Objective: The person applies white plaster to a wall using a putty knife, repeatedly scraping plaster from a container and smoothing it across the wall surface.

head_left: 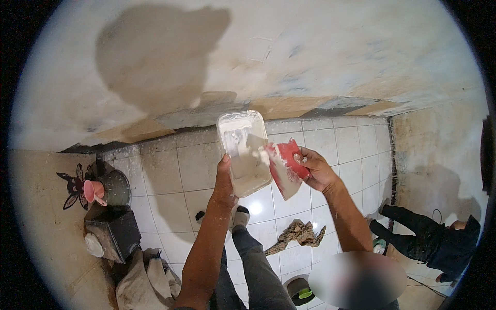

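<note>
A pale tub (250,179) is grasped by the left hand (224,182), its fingers mostly hidden; a red, smeared scraper (283,166) is pinched between thumb and fingers of the right hand (319,172).

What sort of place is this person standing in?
Probably an indoor room, perhaps domestic and under repair: the wall is stained and patchy, the floor is tiled, and the left hand holds a pale tub, the right hand a red spreader smeared with whitish paste.
</note>
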`<move>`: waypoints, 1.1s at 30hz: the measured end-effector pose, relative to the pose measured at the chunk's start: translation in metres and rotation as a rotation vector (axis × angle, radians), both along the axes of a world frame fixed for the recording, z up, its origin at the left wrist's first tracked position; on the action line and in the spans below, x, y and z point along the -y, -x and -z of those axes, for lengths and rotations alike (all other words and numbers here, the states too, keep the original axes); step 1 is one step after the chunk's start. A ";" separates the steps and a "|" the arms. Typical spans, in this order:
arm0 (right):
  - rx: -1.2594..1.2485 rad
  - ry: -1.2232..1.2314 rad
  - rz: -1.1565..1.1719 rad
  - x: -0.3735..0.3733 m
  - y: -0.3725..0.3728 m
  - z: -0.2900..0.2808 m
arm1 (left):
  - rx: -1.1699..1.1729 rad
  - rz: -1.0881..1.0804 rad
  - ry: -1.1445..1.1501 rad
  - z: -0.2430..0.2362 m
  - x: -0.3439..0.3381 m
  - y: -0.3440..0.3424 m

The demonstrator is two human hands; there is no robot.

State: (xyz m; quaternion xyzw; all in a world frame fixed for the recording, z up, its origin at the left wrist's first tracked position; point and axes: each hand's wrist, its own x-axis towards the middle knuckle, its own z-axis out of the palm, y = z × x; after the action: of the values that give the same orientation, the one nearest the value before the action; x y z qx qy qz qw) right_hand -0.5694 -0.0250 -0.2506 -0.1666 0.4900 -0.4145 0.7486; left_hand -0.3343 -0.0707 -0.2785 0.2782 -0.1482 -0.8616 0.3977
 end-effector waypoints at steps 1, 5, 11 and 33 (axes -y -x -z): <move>0.045 0.042 0.129 -0.003 0.000 0.005 | 0.037 -0.010 -0.017 0.001 0.001 0.002; 0.174 0.180 0.277 0.002 -0.013 0.022 | -0.078 -0.150 0.086 0.023 0.000 -0.004; 0.196 0.203 0.408 0.033 0.011 0.040 | -0.030 -0.375 0.069 0.034 0.010 -0.009; -0.562 0.563 0.683 0.110 -0.061 0.067 | -0.233 -0.407 0.026 0.027 -0.072 -0.089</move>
State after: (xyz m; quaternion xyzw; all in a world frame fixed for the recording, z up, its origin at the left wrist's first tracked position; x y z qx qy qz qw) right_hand -0.5085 -0.1352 -0.3176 -0.2971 0.5678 -0.6899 0.3368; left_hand -0.2454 0.0015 -0.3057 0.1958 -0.0534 -0.7879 0.5814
